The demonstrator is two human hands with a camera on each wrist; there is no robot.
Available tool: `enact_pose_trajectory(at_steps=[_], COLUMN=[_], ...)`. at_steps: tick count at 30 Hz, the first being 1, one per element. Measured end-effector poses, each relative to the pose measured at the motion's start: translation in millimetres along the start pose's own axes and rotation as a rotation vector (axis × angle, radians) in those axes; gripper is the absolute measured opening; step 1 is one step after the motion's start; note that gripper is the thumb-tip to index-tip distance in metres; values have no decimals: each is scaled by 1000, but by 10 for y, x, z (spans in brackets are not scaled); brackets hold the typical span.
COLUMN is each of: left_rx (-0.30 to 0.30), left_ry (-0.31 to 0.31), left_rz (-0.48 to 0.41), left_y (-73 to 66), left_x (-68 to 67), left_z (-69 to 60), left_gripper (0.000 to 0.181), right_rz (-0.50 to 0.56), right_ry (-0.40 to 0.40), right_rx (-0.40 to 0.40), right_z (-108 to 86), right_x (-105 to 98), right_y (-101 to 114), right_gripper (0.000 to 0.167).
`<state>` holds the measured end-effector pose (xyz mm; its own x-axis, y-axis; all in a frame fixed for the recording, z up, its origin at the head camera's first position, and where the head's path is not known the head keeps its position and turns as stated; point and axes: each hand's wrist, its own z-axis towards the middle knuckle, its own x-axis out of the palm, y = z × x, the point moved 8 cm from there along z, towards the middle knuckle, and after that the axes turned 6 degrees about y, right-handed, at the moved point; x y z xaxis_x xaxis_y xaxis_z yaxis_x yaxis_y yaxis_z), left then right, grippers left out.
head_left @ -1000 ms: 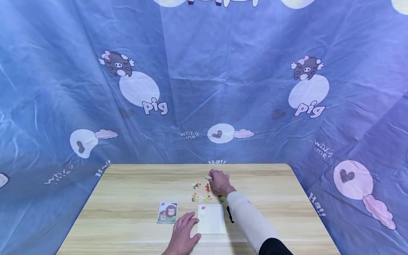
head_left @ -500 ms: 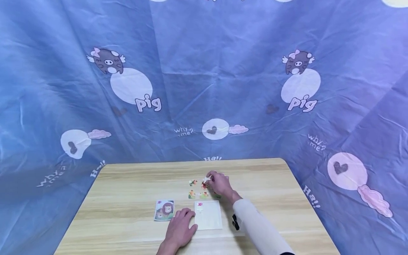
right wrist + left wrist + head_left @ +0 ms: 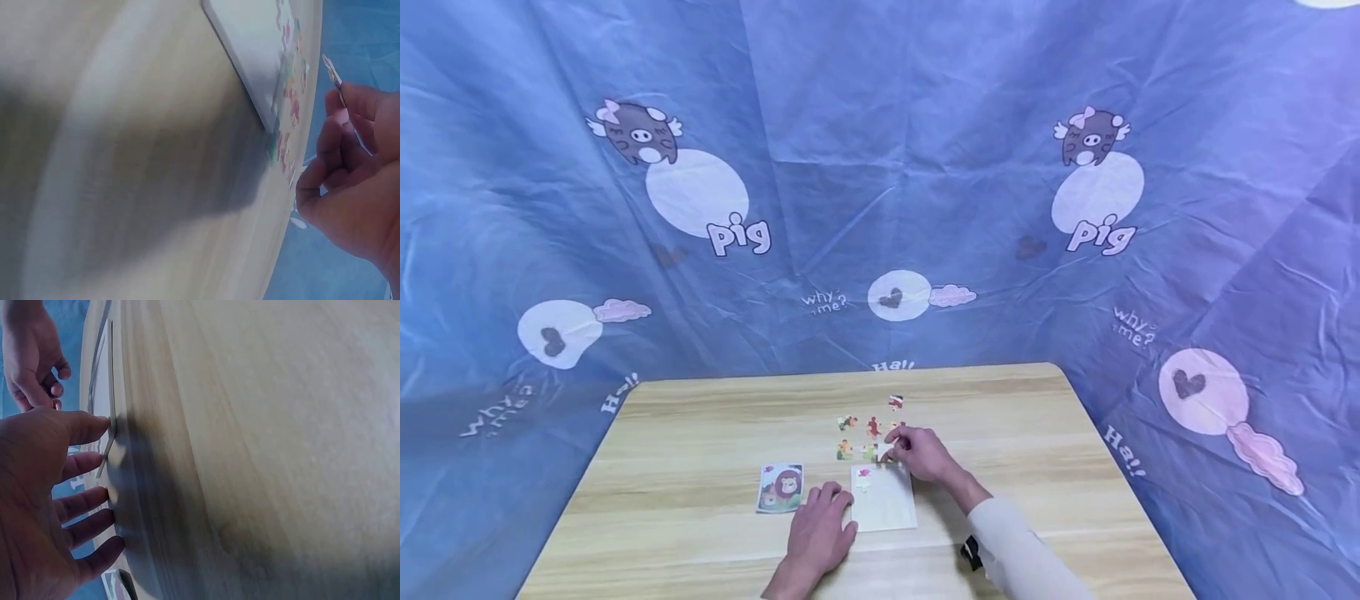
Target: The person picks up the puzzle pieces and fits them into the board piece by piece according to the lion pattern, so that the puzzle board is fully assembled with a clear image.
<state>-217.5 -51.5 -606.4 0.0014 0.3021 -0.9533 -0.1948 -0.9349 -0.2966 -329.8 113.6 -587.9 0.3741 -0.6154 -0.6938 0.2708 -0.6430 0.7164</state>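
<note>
My right hand (image 3: 922,454) pinches a jigsaw puzzle piece (image 3: 333,72) between its fingers, just above the far edge of a white puzzle tray (image 3: 883,504). One piece with a pink patch (image 3: 863,477) sits in the tray's far left corner. Beside the tray's left edge rests my left hand (image 3: 820,529), thumb and fingers spread and touching the rim, as the left wrist view (image 3: 37,487) also has it. Loose puzzle pieces (image 3: 873,427) lie beyond the tray, some partly hidden by the right hand.
A lion picture card (image 3: 781,489) lies left of the tray. One loose piece (image 3: 896,402) is farther back than the others. A blue printed cloth (image 3: 835,208) hangs behind the wooden table (image 3: 685,467). Something black (image 3: 972,552) shows beside the right sleeve.
The right hand has come from the far pieces back towards the tray, carrying the puzzle piece. The farthest loose piece is now uncovered. My left hand stays at the tray; the head view has shifted slightly.
</note>
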Motion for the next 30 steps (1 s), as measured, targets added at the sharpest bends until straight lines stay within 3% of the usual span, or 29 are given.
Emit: enact_pose_trajectory(at_steps=[9,22,30], left_rx=[6,9,45], left_ry=[5,-5,-10], left_rz=[15,-2,-27], left_y=[-5,64,66], left_x=[-1,-36,-96], left_z=[-1,14,53], left_gripper=[37,36,35], right_rz=[48,55,-10], right_ry=[64,52,-2], right_rx=[9,16,14], right_z=[-142,-160,-137], right_x=[164,294,340], right_y=[-55,-40,-26], right_gripper=[18,16,14])
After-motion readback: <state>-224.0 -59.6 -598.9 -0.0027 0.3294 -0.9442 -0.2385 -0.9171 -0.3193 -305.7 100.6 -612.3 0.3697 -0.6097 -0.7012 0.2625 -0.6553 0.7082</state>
